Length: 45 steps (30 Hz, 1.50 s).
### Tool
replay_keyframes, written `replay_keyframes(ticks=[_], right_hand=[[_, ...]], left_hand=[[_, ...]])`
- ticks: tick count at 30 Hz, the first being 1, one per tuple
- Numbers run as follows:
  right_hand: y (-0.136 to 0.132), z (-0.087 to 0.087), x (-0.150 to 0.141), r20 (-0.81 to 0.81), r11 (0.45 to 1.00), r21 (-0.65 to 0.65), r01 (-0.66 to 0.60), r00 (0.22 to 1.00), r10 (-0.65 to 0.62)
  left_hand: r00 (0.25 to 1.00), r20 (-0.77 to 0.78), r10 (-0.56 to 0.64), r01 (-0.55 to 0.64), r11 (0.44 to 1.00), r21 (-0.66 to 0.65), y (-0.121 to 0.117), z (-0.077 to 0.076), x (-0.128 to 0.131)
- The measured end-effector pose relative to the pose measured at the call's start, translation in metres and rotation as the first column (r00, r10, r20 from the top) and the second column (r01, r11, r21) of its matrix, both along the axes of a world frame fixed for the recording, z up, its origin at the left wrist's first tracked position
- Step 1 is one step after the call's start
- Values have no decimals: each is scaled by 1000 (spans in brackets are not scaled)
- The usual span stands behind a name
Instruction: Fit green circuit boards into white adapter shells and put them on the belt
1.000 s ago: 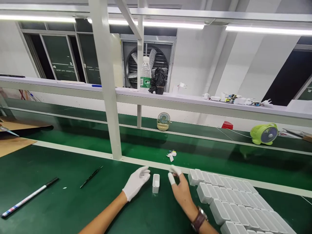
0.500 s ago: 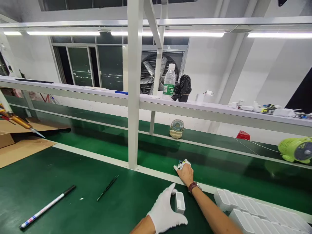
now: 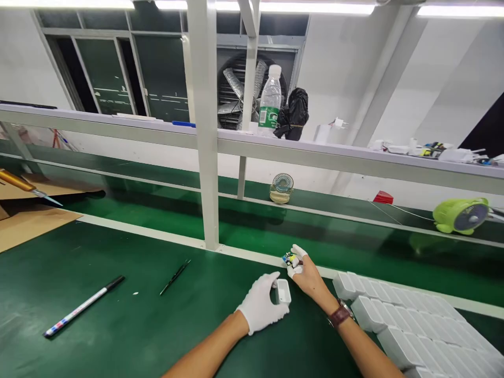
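My left hand (image 3: pixel 262 304), in a white glove, has its fingers and thumb closed about the ends of a small white plastic case (image 3: pixel 283 292). The case's open side faces up, and its hollow shows. In my right hand (image 3: pixel 309 275), which wears white finger cots, a small circuit board (image 3: pixel 290 259) with yellow and blue parts is pinched between the fingertips. The board is just beyond the case, over the pale strip at the bench edge, and does not touch the case.
Rows of white cases (image 3: pixel 409 320) stand at the right. A marker pen (image 3: pixel 84 306) and black tweezers (image 3: pixel 175 276) lie on the green bench at the left. A soldering iron (image 3: pixel 27 185) is above cardboard at far left. An upright post (image 3: pixel 208 157) rises beyond my hands.
My right hand has come back from the green belt with the circuit board. My left hand has closed from a spread grip onto the white case. The view has tilted down.
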State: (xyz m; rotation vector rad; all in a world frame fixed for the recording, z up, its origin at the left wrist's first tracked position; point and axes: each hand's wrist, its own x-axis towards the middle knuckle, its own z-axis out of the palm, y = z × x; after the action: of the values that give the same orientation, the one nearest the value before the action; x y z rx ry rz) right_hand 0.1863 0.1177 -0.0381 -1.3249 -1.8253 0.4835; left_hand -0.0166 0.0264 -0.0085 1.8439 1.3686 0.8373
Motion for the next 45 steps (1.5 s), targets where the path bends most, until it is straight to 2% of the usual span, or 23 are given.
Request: replay_keyframes(ticks=[5, 9, 13, 18, 21, 27, 32, 35, 41, 45], right_hand=[[-75, 6, 23, 50, 979, -119, -165, 984, 172], [-103, 20, 37, 94, 967, -156, -202, 971, 219], [-109, 24, 45, 152, 980, -144, -140, 975, 162], [-110, 7, 45, 186, 990, -106, -94, 976, 113], [-109, 0, 46, 173, 995, -60, -79, 981, 88], [-111, 0, 44, 146, 993, 84, -78, 987, 65], [-119, 10, 45, 132, 975, 197, -99, 989, 74], [-125, 19, 46, 79, 973, 205, -101, 993, 87], [-138, 31, 41, 32, 987, 155, -40, 999, 35], [-144, 31, 38, 80, 963, 236, -131, 990, 115]], left_hand=[[998, -55, 23, -16, 993, 115, -1, 6, -3], [996, -87, 19, -6, 989, 149, -7, 11, -9], [993, -113, 32, -16, 990, 139, -10, 11, -11], [984, -156, 89, -87, 996, 18, -12, 12, -7], [976, -186, 115, -117, 993, 0, -12, 14, -4], [976, -194, 102, -82, 991, 110, -9, 13, -1], [995, -90, 51, -39, 991, 132, -10, 15, 0], [998, -59, 19, -10, 987, 159, -13, 16, 1], [991, -135, -18, 54, 962, 268, -15, 8, 0], [985, -170, -21, 75, 944, 320, -15, 3, -1]])
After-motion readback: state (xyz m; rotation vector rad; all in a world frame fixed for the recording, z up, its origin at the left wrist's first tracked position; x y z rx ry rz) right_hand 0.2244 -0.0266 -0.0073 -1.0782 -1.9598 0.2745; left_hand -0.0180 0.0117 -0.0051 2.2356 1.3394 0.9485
